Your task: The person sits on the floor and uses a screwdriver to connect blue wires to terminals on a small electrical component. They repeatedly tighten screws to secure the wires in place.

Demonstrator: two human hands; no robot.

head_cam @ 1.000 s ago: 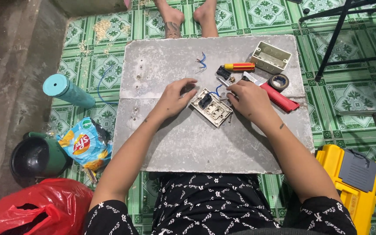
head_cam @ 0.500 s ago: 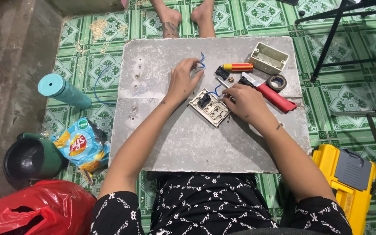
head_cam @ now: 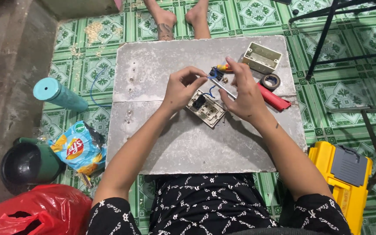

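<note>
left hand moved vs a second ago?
Yes. The left hand has lifted off the switch plate, toward the slab's far edge, now pinching a blue wire.

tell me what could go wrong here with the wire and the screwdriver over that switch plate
1. The left hand pinches a thin blue wire right by the screwdriver in the right hand; a slip could jab the fingers.
2. The switch plate lies loose on the grey board, so it may shift if pressed.
3. The tape roll and small parts sit near the board's edge and could be knocked off.
</note>
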